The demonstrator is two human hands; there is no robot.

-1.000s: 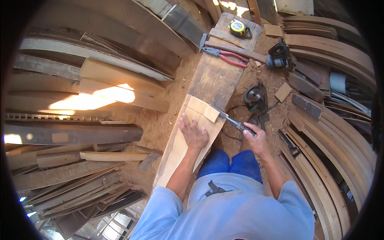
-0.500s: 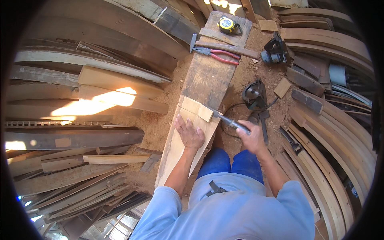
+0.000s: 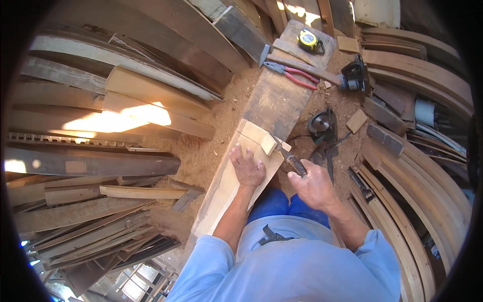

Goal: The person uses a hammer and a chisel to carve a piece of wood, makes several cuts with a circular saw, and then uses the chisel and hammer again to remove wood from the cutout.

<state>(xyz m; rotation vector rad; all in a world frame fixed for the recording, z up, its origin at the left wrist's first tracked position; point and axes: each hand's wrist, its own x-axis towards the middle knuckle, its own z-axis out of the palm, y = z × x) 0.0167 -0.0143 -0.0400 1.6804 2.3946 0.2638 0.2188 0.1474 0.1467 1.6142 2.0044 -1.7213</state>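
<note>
My left hand lies flat with fingers spread on a pale wooden board, which rests lengthwise on a worn bench plank. At the board's far end sits a small block-like piece of pale wood. My right hand is closed around the dark handle of a narrow metal tool. Its far end meets the wood by the block's right side; its exact kind is unclear. A small pale offcut is beside that end.
Farther up the bench lie red-handled pliers, a hammer and a yellow tape measure. Right of it, a circular saw and another power tool sit on sawdust. Stacked boards line both sides.
The view has shifted, moving the bench rightward in the picture. My right hand and its tool have turned, the handle now pointing more toward me. My left hand stays flat on the board.
</note>
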